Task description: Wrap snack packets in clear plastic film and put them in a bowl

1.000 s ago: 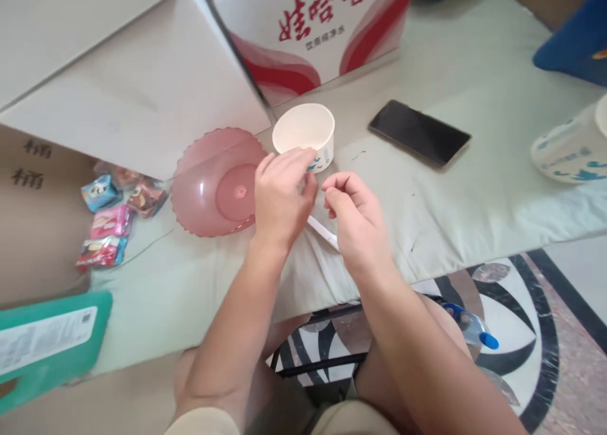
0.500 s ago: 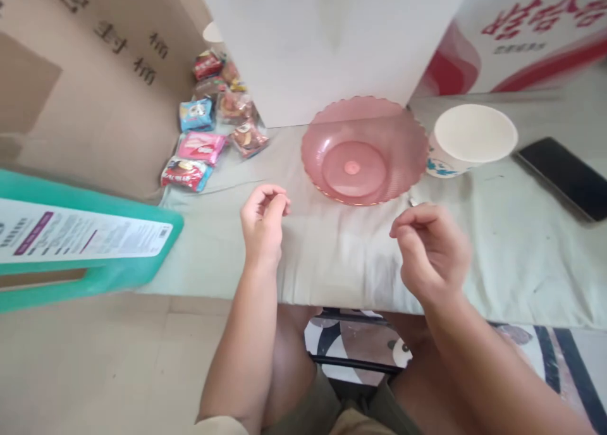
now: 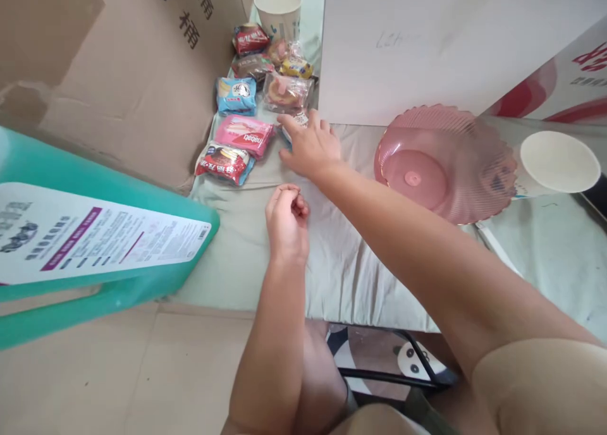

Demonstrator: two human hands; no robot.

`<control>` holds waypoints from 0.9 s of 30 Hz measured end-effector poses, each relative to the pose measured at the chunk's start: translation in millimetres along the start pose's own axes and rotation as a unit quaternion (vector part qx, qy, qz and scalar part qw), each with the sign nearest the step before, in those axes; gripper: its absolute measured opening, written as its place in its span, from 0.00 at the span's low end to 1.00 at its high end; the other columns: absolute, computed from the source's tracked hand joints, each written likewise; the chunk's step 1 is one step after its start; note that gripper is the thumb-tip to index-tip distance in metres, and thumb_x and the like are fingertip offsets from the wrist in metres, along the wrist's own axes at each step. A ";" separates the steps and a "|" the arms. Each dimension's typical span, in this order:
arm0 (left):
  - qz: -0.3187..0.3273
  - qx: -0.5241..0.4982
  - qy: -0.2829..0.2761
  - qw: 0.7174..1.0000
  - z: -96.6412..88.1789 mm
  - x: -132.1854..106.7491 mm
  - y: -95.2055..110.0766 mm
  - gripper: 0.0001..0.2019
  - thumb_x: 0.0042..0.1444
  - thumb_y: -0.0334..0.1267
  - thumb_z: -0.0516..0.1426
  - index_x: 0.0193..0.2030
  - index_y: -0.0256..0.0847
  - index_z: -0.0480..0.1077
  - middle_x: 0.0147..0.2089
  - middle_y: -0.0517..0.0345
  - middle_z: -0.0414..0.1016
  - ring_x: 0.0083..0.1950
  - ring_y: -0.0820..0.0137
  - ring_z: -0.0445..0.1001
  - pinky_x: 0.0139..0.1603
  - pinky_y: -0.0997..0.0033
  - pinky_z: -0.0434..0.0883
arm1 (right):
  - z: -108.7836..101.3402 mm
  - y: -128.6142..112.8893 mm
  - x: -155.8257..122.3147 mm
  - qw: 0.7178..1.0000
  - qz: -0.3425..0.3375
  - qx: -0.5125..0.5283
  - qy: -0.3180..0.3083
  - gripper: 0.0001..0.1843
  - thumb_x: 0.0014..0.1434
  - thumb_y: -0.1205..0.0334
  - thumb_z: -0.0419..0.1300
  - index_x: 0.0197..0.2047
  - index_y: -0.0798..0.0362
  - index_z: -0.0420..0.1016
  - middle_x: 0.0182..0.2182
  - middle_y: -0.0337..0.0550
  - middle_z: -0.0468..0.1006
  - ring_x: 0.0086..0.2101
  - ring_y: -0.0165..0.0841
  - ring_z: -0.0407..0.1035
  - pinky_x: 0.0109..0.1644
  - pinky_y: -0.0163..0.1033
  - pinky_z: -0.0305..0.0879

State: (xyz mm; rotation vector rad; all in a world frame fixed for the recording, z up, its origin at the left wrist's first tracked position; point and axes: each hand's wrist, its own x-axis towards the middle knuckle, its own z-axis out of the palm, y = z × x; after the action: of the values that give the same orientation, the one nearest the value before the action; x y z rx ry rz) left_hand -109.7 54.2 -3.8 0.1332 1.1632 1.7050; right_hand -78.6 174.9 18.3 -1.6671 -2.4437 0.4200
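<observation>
My right hand (image 3: 310,145) reaches across to the left, fingers stretched flat over a small snack packet (image 3: 296,118) beside a pink wafer packet (image 3: 245,135) and a red snack packet (image 3: 224,162). My left hand (image 3: 286,223) rests on the pale cloth (image 3: 341,264) with its fingers curled in a loose fist; nothing shows in it. A pink plastic plate (image 3: 441,163) lies right of my right hand, and a white paper bowl (image 3: 557,163) stands beyond it.
More snack packets (image 3: 265,74) lie further back, ending at a paper cup (image 3: 279,10). A brown cardboard box (image 3: 118,68) walls the left, a white box (image 3: 427,43) the back. A green plastic stool (image 3: 95,239) stands at the near left.
The view has swung left. My right hand moved from the table's near edge across to the snack packets. My left hand stayed curled on the cloth.
</observation>
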 end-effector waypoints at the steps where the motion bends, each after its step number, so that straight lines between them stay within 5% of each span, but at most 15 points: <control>1: -0.005 0.000 0.001 1.000 0.1 0.5 0.0 0.05 0.43 0.33 0.59 0.28 0.40 0.66 0.20 0.69 0.57 0.21 0.80 0.57 0.23 0.80 0.56 | 3.3 -0.2 5.1 1.000 0.005 -0.016 -0.015 0.32 0.65 0.64 0.57 0.71 0.45 0.62 0.66 0.59 0.63 0.63 0.58 0.64 0.64 0.64 0.58; 5: 0.018 -0.021 0.009 1.000 -0.2 1.6 3.5 0.05 0.44 0.32 0.58 0.28 0.41 0.65 0.19 0.70 0.55 0.20 0.80 0.56 0.23 0.80 0.55 | -3.3 9.8 -25.1 1.000 -0.015 0.000 -0.009 0.30 0.64 0.67 0.55 0.68 0.45 0.66 0.64 0.57 0.68 0.62 0.56 0.65 0.64 0.65 0.57; 8: 0.056 -0.050 0.032 0.997 -2.8 0.7 7.6 0.06 0.45 0.31 0.58 0.28 0.42 0.63 0.19 0.70 0.53 0.20 0.80 0.54 0.22 0.80 0.54 | -27.2 32.5 -90.5 0.983 -0.066 0.170 0.014 0.27 0.64 0.61 0.53 0.67 0.44 0.65 0.59 0.51 0.74 0.57 0.48 0.68 0.61 0.59 0.65; 10: 0.070 -0.046 0.017 0.996 -3.6 -3.9 7.1 0.08 0.47 0.33 0.61 0.28 0.42 0.63 0.20 0.69 0.55 0.20 0.79 0.57 0.23 0.79 0.56 | -43.9 58.7 -141.8 0.936 -0.094 0.338 0.018 0.28 0.64 0.56 0.54 0.67 0.42 0.62 0.61 0.46 0.73 0.56 0.44 0.69 0.58 0.54 0.68; 14: 0.039 0.063 -0.184 0.980 6.6 -30.5 -12.9 0.15 0.52 0.52 0.65 0.35 0.43 0.71 0.34 0.59 0.75 0.37 0.71 0.77 0.37 0.73 0.71 | -54.0 121.4 -224.1 0.783 -0.013 0.621 0.027 0.28 0.58 0.38 0.58 0.58 0.37 0.66 0.57 0.42 0.74 0.52 0.45 0.72 0.47 0.50 0.73; 16: 0.000 0.130 -0.330 0.935 18.3 -50.5 -31.9 0.26 0.50 0.63 0.66 0.45 0.45 0.74 0.46 0.53 0.80 0.51 0.60 0.80 0.48 0.64 0.74 | -45.7 145.0 -247.9 0.719 0.036 0.692 0.052 0.26 0.55 0.34 0.59 0.50 0.40 0.69 0.51 0.42 0.75 0.47 0.45 0.73 0.41 0.48 0.74; 18: -0.027 0.183 -0.432 0.883 31.3 -69.3 -51.5 0.34 0.45 0.66 0.68 0.52 0.46 0.74 0.51 0.51 0.79 0.55 0.53 0.79 0.53 0.58 0.74 | -36.2 161.3 -261.4 0.688 0.069 0.716 0.094 0.25 0.55 0.32 0.58 0.44 0.43 0.68 0.44 0.42 0.75 0.39 0.41 0.73 0.35 0.44 0.72; 20: -0.022 0.226 -0.456 0.861 43.0 -82.5 -66.6 0.34 0.43 0.59 0.73 0.53 0.45 0.75 0.49 0.51 0.79 0.52 0.55 0.79 0.52 0.58 0.75 | -33.0 174.8 -268.9 0.712 0.078 0.688 0.111 0.25 0.58 0.31 0.56 0.42 0.44 0.68 0.37 0.40 0.74 0.33 0.37 0.72 0.33 0.42 0.70; 24: 0.014 0.277 -0.399 0.874 57.9 -87.5 -76.2 0.25 0.41 0.47 0.75 0.45 0.43 0.78 0.41 0.54 0.79 0.42 0.65 0.78 0.44 0.68 0.76 | -46.9 210.5 -279.6 0.876 0.063 0.451 0.157 0.19 0.66 0.41 0.52 0.40 0.48 0.72 0.32 0.41 0.77 0.33 0.37 0.73 0.41 0.44 0.71; 27: -0.030 0.348 -0.427 0.834 64.3 -84.7 -75.8 0.24 0.38 0.40 0.76 0.44 0.43 0.79 0.40 0.54 0.81 0.39 0.66 0.79 0.41 0.70 0.76 | -52.3 246.6 -282.3 0.934 0.136 0.237 0.232 0.10 0.63 0.53 0.56 0.39 0.49 0.73 0.34 0.46 0.80 0.36 0.40 0.74 0.44 0.47 0.68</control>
State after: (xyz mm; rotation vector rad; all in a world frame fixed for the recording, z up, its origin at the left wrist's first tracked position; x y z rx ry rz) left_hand 17.9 29.4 9.0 1.1710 0.9889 0.8763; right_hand 258.8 4.4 -0.8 -1.6518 -1.6247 0.5266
